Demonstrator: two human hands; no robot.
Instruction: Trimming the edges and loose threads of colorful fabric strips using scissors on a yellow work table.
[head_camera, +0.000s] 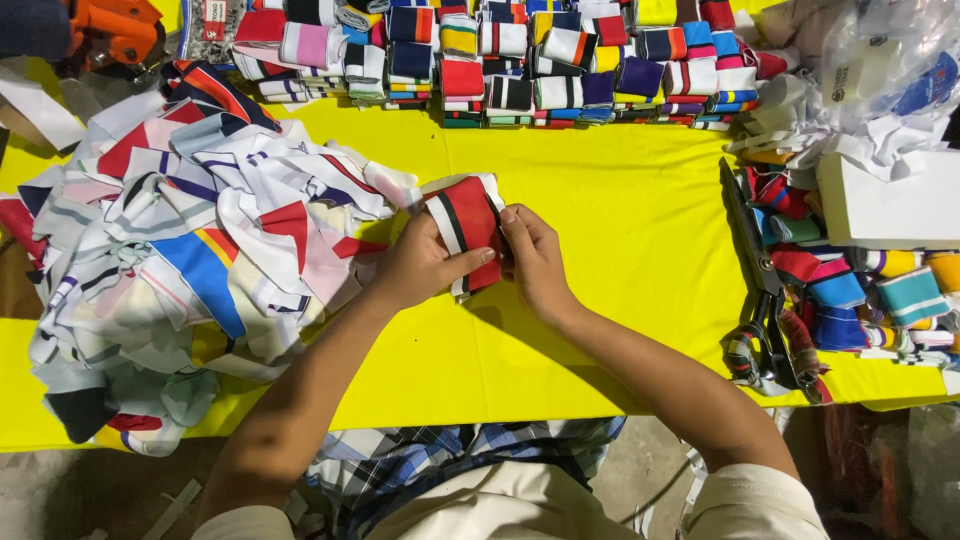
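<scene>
Left hand (420, 265) grips folded red knit strip (465, 225) with black and white stripes, thumb lying across its lower edge, fingers closed underneath. Right hand (535, 260) pinches strip's right edge, fingertips curled onto it. Strip held between both hands just above yellow table (620, 250). Loose fabric pile (190, 250) left, folded stacks (520, 60) behind, scissors (765, 300) right.

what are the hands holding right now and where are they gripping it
Both hands, left hand and right hand, hold one folded red striped fabric band, pinching its lower part from either side.
</scene>
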